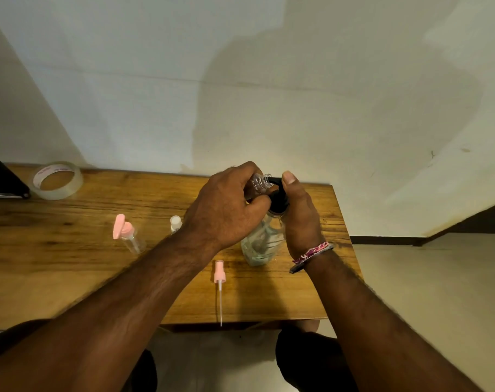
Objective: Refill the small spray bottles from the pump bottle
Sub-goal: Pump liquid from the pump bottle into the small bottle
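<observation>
Head view. Nearest the camera, both my forearms reach forward over the near edge of the table [70,278]. A detached pink spray head [220,274] lies flat between them, its dip tube pointing toward me.

My left hand [226,207] grips a small spray bottle [259,183], fingers curled round its body. The bottle is tilted, long axis nearly level, open threaded neck facing right. The black spout of the pump bottle [264,239] meets that neck: this alignment governs the next stroke. My right hand [297,216] wraps the pump's black head, thumb raised on top; I judge it ready to press down.

The pump bottle stands upright on the table, directly below both hands.

Hidden: most of the small bottle's body, so its fill level cannot be read. Left of my arm stand a pink-capped bottle [126,232] and a white-capped bottle [175,223], partly covered by my wrist. A tape roll [58,179] lies far left
</observation>
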The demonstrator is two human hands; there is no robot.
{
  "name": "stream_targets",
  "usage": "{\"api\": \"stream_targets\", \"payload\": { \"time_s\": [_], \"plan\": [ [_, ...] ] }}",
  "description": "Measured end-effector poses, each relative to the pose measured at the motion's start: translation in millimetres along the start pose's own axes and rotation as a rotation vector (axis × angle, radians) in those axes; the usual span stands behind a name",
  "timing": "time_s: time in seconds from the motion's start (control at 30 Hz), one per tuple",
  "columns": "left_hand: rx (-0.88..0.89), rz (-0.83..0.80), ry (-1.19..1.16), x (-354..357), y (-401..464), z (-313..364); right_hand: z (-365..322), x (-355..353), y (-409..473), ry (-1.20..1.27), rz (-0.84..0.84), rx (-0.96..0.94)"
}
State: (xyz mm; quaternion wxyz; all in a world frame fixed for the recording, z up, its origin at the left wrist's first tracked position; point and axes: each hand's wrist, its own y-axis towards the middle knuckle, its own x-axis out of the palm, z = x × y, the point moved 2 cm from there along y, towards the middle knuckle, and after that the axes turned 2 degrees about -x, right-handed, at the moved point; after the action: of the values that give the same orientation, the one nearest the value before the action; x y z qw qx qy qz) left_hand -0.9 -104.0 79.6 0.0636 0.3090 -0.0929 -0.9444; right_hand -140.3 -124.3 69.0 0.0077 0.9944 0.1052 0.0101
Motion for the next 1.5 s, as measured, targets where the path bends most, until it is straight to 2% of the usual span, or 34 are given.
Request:
{"api": "stream_targets", "payload": {
  "time_s": [0.4, 0.6, 1.27, 1.5],
  "plan": [
    [-0.011, -0.013, 0.011, 1.6, -0.2, -1.8, 2.8, -1.4, 2.5, 0.041, 0.057, 0.007],
    [-0.005, -0.004, -0.003, 0.5, -0.2, -0.1, 2.7, -1.5, 1.6, -0.007, 0.008, -0.011],
    [-0.005, -0.028, 0.019, 3.5, 0.1, -1.3, -0.5, -1.3, 0.8, 0.002, 0.069, -0.005],
    [-0.008, -0.010, -0.006, 1.3, -0.2, 0.1, -0.9, 0.0, 0.4, -0.030, 0.004, -0.022]
  ]
}}
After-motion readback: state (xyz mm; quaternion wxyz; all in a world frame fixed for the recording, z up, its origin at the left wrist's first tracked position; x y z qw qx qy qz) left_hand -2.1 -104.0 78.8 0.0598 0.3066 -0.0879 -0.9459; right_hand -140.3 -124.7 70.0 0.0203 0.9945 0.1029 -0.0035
